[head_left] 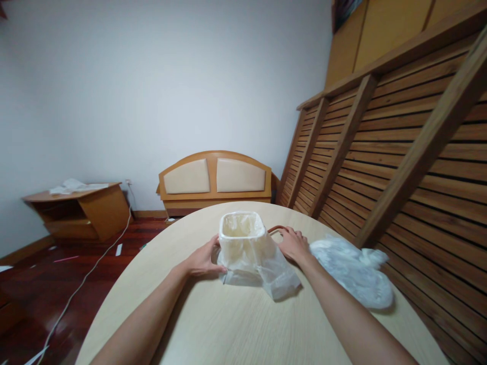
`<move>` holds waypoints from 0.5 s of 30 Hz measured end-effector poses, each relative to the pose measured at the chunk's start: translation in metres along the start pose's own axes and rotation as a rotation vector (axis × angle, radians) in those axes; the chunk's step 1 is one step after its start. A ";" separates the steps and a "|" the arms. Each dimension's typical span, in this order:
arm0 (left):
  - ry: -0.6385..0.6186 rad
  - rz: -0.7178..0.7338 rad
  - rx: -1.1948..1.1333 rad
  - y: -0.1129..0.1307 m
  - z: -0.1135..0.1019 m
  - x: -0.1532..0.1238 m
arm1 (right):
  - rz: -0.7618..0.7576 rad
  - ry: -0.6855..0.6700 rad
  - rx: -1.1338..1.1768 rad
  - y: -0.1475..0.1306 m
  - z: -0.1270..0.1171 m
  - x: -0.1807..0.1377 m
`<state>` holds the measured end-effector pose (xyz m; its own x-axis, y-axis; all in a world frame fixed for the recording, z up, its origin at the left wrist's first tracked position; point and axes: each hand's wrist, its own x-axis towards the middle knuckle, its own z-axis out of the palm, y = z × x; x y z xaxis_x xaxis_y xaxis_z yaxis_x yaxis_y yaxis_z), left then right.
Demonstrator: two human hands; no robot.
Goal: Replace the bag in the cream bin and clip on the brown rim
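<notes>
The pale wood surface [228, 324] carries a small white bin [243, 225], upright near its middle and just ahead of both forearms. A thin, see-through bag [266, 268] lines the bin: its mouth is folded over the rim, and the loose skirt hangs down the outside and spreads onto the surface at the front right. Inside the bin only the crinkled liner shows. The left hand [201, 261] is at the bin's lower left, its grip pinching the bag's hem. The right hand [293, 244] rests against the bin's right side with fingers bent and tips hidden, so I cannot tell its grip. A heap of bags [352, 271] lies just right of that hand. Beyond, a headboard [215, 178] leans on the wall.
</notes>
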<state>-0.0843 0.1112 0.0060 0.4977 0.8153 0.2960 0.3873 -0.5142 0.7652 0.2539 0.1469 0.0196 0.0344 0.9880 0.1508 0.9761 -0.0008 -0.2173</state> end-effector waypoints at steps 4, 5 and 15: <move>-0.047 -0.059 0.163 0.004 -0.004 0.002 | 0.003 -0.024 0.012 -0.001 0.000 -0.003; -0.060 -0.062 0.169 0.006 -0.005 0.003 | 0.004 -0.024 0.014 -0.001 -0.002 -0.003; -0.166 -0.301 -0.232 0.004 -0.018 0.006 | -0.097 -0.361 0.352 0.001 -0.063 0.002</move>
<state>-0.0940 0.1192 0.0211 0.5149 0.8562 -0.0423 0.3592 -0.1706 0.9175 0.2684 0.1395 0.0809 -0.1901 0.9714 -0.1423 0.8375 0.0848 -0.5399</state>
